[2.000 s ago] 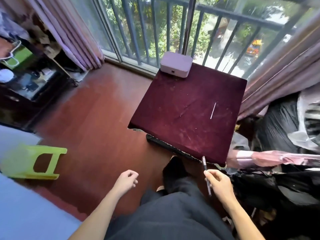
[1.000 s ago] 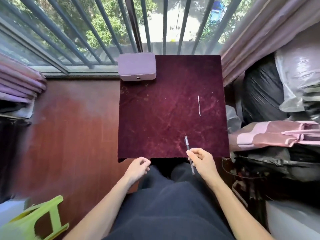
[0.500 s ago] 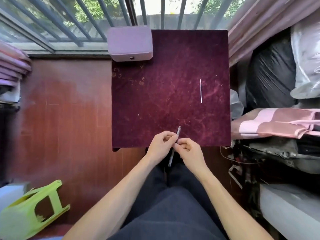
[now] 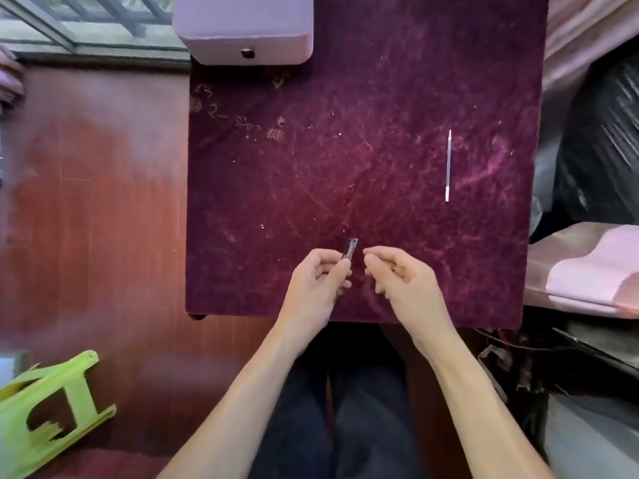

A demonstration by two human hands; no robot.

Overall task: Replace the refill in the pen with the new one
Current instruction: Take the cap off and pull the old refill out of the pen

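Note:
My left hand [image 4: 316, 283] is closed around the dark pen [image 4: 350, 250]. Only the pen's short upper end sticks out above my fingers; the remainder is hidden in my fist. My right hand [image 4: 403, 281] is just to the right of it, a small gap away, with thumb and forefinger pinched together and nothing visible between them. Both hands hover over the near edge of the table [image 4: 276, 188], which is covered in maroon velvet. The new refill [image 4: 448, 165], a thin white stick, lies by itself on the cloth at the right, well beyond my right hand.
A lilac box [image 4: 242, 25] sits at the table's far left corner. On the red wooden floor at lower left lies a green plastic stool [image 4: 45, 406] on its side. Folded pink fabric [image 4: 587, 271] and dark bags crowd the table's right side.
The pen has passed from my right hand into my left. Half a second ago both hands held it; now my right hand is off it and slightly apart. The view has tilted down over the table.

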